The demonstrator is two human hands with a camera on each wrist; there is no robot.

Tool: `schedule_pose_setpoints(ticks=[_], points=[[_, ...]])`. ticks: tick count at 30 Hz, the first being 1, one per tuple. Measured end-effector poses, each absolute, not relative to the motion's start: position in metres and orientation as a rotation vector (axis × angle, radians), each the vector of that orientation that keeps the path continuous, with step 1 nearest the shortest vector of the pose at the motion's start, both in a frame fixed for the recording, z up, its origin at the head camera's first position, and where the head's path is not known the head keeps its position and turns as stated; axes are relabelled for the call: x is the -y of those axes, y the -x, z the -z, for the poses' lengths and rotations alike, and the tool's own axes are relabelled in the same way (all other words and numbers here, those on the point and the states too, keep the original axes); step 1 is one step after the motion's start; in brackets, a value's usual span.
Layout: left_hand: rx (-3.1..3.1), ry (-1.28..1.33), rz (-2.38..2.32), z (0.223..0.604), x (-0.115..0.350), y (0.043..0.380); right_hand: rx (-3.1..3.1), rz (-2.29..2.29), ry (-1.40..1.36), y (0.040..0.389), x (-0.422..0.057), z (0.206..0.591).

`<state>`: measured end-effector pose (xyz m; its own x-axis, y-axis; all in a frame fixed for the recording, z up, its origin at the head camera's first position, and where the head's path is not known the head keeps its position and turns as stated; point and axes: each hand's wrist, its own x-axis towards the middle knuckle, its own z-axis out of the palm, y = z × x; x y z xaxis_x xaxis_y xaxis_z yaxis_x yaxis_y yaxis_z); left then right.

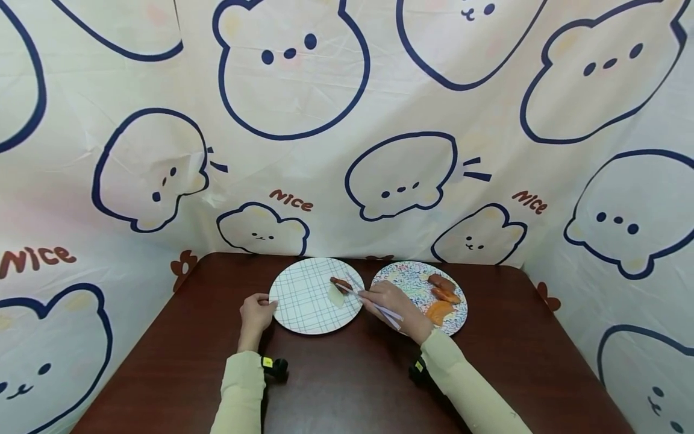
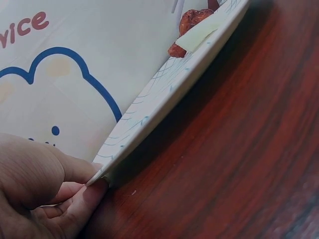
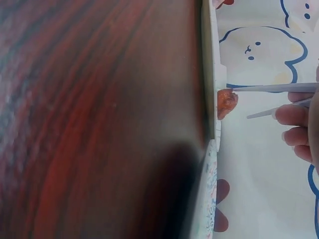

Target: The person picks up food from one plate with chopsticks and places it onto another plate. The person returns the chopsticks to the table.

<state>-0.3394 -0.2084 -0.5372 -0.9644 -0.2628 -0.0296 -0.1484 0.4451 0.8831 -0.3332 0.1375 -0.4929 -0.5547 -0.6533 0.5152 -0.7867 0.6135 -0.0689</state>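
My left hand [image 1: 257,314] pinches the left rim of a round white plate [image 1: 303,301] with a blue-green grid pattern; in the left wrist view, thumb and fingers [image 2: 79,169] grip that rim. My right hand [image 1: 393,304] holds a pair of pale chopsticks [image 1: 385,311] over the plate's right side. Their tips are spread apart, one of them right at a reddish-brown piece of food like a chicken wing [image 3: 228,103]. Beside that piece lies a thin pale green slice [image 2: 198,38], also on the grid plate.
To the right stands a speckled multicoloured plate [image 1: 398,272], partly behind my right hand. It bears two brown meat-like pieces [image 1: 441,282] and an orange wedge-shaped piece [image 1: 439,312]. Both plates are near the back of the dark wooden table [image 1: 336,386], against a cartoon-printed cloth [image 1: 325,163].
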Motion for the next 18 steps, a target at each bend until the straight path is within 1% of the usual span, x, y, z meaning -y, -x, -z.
schedule_pose_setpoints(ticks=[8, 18], points=[[2.589, -0.356, 1.558, 0.539, 0.209, 0.34, 2.326, -0.384, -1.132, 0.327, -0.151, 0.492], [2.596, -0.365, 1.538, 0.538, 0.207, 0.339, 2.202, -0.379, -1.159, 0.315, -0.181, 0.484]])
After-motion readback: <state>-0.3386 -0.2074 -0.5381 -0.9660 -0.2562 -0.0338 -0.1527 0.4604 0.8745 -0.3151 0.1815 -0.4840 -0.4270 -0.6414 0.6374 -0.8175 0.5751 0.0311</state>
